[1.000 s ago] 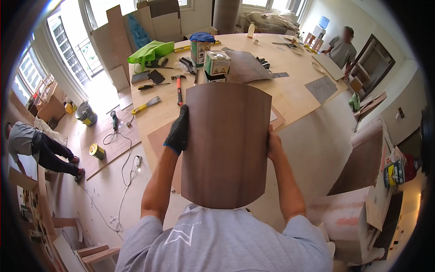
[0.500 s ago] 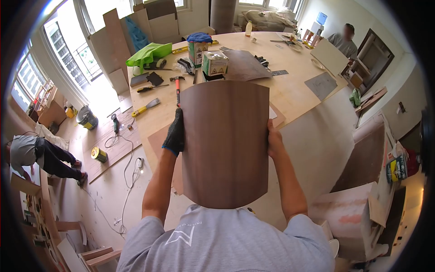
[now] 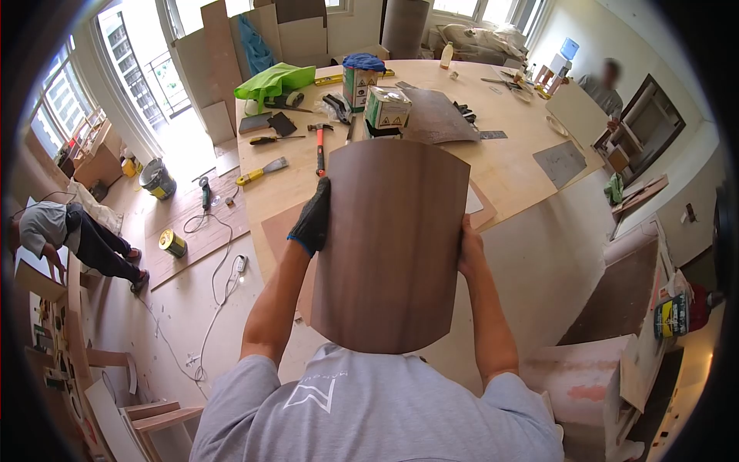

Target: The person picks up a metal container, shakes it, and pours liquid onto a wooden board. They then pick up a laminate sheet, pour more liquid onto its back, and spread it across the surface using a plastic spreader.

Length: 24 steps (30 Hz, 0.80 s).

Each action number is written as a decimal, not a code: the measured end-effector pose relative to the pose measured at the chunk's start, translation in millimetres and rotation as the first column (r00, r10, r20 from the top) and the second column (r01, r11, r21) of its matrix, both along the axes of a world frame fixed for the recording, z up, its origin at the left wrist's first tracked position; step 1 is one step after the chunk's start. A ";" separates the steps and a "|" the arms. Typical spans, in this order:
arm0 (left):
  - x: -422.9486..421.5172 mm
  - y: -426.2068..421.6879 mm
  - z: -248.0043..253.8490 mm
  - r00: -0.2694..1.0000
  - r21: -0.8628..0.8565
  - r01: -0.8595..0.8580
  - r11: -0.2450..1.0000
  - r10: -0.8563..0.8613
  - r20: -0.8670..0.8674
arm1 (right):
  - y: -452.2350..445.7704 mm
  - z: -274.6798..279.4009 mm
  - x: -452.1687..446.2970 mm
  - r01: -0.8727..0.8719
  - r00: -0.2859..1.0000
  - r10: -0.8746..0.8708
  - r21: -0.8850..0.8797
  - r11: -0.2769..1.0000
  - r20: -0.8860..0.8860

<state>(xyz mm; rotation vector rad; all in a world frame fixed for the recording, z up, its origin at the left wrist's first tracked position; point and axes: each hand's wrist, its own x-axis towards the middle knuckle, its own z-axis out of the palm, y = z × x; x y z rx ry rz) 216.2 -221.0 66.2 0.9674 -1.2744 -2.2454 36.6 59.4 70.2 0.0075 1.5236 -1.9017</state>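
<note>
As L grip (image 3: 312, 219), R grip (image 3: 471, 248) hold edges, brn panel (image 3: 391, 250) btwn.

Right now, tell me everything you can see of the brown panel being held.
The brown panel is an oblong sheet, streaked lengthwise, like wood veneer or laminate. Its long sides look nearly straight; both ends bow outward, though the lens may exaggerate that. It is held up in front of the person, hiding part of the work table. The gloved left hand holds its left edge, the bare right hand its right edge. Whether its near end touches the shirt cannot be told.
</note>
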 end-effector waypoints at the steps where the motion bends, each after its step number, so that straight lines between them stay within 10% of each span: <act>1: -1.0 -5.5 -9.6 1.000 -0.001 -0.001 1.000 0.001 0.000 | -1.8 -3.9 -2.5 -0.003 1.000 0.003 0.011 1.000 0.002; 14: 25.1 -16.3 -32.5 1.000 0.014 -0.018 1.000 0.018 0.021 | -18.0 13.2 2.2 -0.116 0.989 0.114 -0.018 0.993 -0.097; 18: 22.1 -25.4 -51.5 0.978 0.140 0.073 0.987 -0.044 -0.202 | -27.2 -26.8 -16.7 -0.093 0.985 0.103 0.081 0.992 -0.136; 22: 43.3 -53.1 -24.5 0.952 -0.399 -0.099 0.912 0.203 0.228 | -21.8 -23.0 -32.4 -0.051 0.969 0.052 0.010 0.999 -0.241; 24: 63.8 -56.3 14.1 0.947 -0.672 -0.104 0.733 0.279 0.158 | -21.8 13.8 -20.7 -0.071 0.885 0.081 0.040 0.997 -0.459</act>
